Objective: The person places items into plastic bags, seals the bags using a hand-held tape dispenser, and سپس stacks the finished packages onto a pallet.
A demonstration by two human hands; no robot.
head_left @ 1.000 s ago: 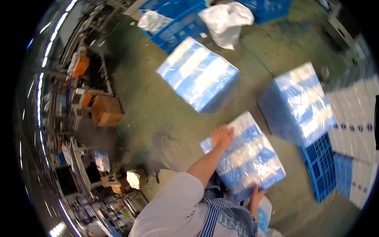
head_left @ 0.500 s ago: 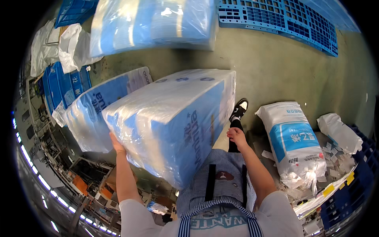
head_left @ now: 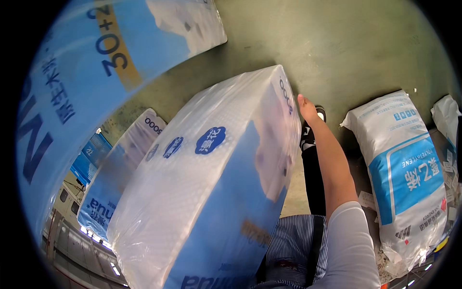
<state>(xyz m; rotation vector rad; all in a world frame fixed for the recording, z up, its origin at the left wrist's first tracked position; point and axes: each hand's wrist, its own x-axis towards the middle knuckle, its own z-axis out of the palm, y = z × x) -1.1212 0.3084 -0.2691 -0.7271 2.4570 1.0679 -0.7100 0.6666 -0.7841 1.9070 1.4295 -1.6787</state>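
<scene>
A large plastic-wrapped bundle, white on top with blue sides, stands at an angle in front of me. My right hand lies against its right side near the far end, fingers bent toward the wrap and partly hidden. My left hand is out of the picture, so what it touches cannot be seen. Behind the bundle on the left leans a similar blue and white bundle. Another big blue one looms across the upper left, very near the camera.
A white and blue plastic sack lies on the right, with a crumpled white bag beyond it and paper scraps around. A blue crate shows at the left. My shoe stands close to the bundle's right side.
My right hand has moved forward from beside my body onto the bundle's right side. My left hand has gone out of view. The view has shifted, and the bundles appear nearer.
</scene>
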